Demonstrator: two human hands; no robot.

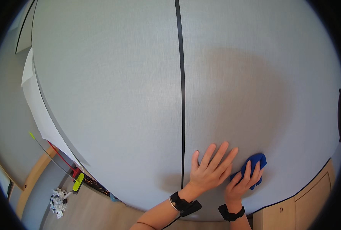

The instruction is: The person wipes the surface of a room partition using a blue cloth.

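Observation:
My left hand [212, 169] lies flat with its fingers spread on a large pale grey panel [115, 86], just right of the black strip [182, 86] that runs down it. To its right, my right hand [245, 181] presses a crumpled blue cloth [256, 161] against the same panel. Both wrists wear black bands, and a light bangle circles the left one.
White sheets [41, 109] hang along the panel's left edge. Below them stand a lime-green broom [78, 182] and a red tool [76, 172], beside crumpled litter [58, 201] on the floor. A light wooden cabinet [277, 214] is at the lower right.

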